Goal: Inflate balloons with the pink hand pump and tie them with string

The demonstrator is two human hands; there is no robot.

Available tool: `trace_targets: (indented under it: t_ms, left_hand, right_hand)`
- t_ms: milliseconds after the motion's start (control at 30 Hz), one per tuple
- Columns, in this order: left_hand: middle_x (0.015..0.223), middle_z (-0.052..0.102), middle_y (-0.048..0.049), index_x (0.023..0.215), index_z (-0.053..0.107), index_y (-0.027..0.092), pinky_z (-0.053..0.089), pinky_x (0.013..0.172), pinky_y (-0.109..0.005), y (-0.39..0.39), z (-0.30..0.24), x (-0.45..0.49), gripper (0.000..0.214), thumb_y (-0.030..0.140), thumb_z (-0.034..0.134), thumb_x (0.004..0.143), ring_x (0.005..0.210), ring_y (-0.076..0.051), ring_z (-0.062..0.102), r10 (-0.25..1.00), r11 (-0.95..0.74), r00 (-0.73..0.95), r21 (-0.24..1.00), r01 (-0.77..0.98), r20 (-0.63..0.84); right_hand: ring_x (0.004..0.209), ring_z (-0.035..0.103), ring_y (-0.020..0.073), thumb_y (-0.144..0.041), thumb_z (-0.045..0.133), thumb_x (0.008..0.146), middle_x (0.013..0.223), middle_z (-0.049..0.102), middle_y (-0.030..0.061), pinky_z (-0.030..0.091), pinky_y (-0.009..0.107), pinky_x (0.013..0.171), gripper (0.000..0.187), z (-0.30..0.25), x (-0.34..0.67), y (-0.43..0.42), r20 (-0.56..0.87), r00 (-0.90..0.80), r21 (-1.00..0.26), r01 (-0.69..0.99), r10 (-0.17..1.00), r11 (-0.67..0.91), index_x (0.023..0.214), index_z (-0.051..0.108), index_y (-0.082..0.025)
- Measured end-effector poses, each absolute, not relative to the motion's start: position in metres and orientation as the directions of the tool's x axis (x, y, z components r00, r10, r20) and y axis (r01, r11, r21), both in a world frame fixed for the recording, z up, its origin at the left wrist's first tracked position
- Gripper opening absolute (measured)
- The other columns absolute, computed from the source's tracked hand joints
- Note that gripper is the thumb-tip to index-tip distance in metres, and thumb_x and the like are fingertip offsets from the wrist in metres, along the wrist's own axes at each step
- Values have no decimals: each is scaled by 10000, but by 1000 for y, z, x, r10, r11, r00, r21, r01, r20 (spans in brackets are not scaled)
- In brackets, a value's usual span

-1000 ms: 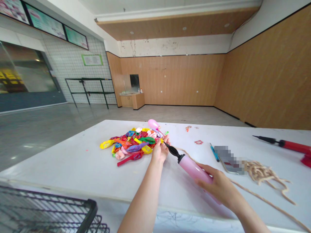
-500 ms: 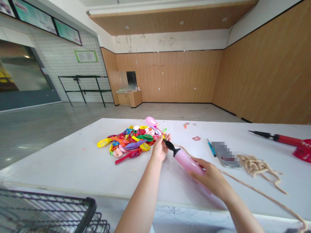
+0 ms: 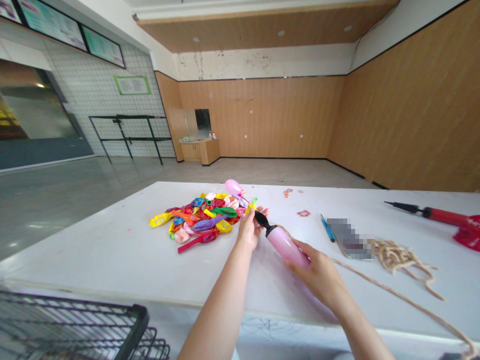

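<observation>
My right hand (image 3: 315,270) is wrapped around the pink barrel of a balloon pump (image 3: 285,244), which slants up and to the left above the table. Its black nozzle reaches my left hand (image 3: 249,231). There my closed fingers pinch a small yellow balloon (image 3: 251,206) at the nozzle tip; the balloon's neck is hidden by the fingers. Just left of that hand lies a pile of limp balloons (image 3: 204,225) in many colours. A small inflated pink balloon (image 3: 233,187) sits behind the pile.
On the right of the white table (image 3: 168,280) lie a blue pen (image 3: 327,228), a blurred-out phone (image 3: 348,239), a heap of beige rope (image 3: 397,257) and a red pump (image 3: 442,216). One rope strand runs toward the front edge. A black wire basket (image 3: 138,320) stands at the lower left.
The pump and my right hand have shifted slightly left and up, toward my left hand. More of the yellow balloon shows above my left fingers.
</observation>
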State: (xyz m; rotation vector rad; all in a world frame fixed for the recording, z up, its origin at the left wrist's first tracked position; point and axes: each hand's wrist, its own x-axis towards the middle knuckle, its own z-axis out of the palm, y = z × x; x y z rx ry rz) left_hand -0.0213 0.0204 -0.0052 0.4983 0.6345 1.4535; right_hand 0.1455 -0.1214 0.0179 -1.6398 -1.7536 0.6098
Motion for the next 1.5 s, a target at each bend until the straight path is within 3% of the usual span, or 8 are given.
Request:
trace_targets:
  t_ms: [200,300,600,800,967,1067,1267,1500]
  left_hand:
    - [838,722,-136,907,661,106,506,638,-249,20,-8,-20,220,299,564,869,790,-203,703,996,39,-32,737,-675,-82]
    - [787,715,-102,874,655,115,491,590,-245,19,-7,-18,191,294,604,830,749,-212,706,993,4,-91,800,-600,-73]
    - [780,708,-121,846,669,96,523,689,-276,15,2,-21,300,393,637,823,731,-194,688,999,0,-32,696,-718,-34]
    - [737,687,-91,833,658,105,505,616,-259,13,-2,-19,255,353,690,781,643,-171,666,1000,-24,-25,704,-710,9]
    - [903,696,-119,901,646,120,539,724,-328,11,-1,-23,166,264,580,850,791,-200,672,981,159,191,500,-851,13]
    - [806,661,-71,814,617,143,540,760,-326,9,3,-23,120,244,575,864,768,-173,653,982,151,184,402,-903,46]
    - [686,569,-36,729,573,165,546,734,-316,8,9,-21,233,353,596,865,675,-149,597,986,118,154,404,-907,57]
    - [766,610,-53,1032,645,152,557,717,-294,3,23,-20,232,301,521,905,722,-149,618,986,120,155,380,-917,61]
  right_hand:
    - [991,644,270,-386,560,813,1172,666,107,440,304,760,558,13,138,-124,203,25,-529,844,979,88,1351,523,-245]
    - [940,655,272,-381,560,813,1132,673,119,442,311,747,552,13,136,-124,220,39,-497,864,975,77,1343,533,-230]
    - [843,645,246,-363,559,783,961,717,63,469,301,729,452,16,140,-120,188,-105,-816,536,977,214,1185,650,-176]
    - [896,640,254,-331,588,753,1022,716,81,459,319,803,460,16,137,-120,223,-52,-790,575,973,212,1186,649,-187]
    - [905,639,250,-296,570,742,1009,718,87,462,317,809,462,9,135,-121,207,-94,-815,534,974,225,1178,650,-167]
    - [891,635,240,-261,571,702,1023,710,82,469,299,771,512,5,135,-122,186,-97,-854,477,978,209,1197,632,-143]
    - [732,611,212,-317,559,707,792,689,56,442,269,637,342,1,138,-121,77,-65,-882,461,995,99,947,697,-115]
    - [760,611,223,-369,593,708,831,690,52,458,270,654,410,-5,140,-119,112,-90,-942,308,990,135,1016,700,-120]
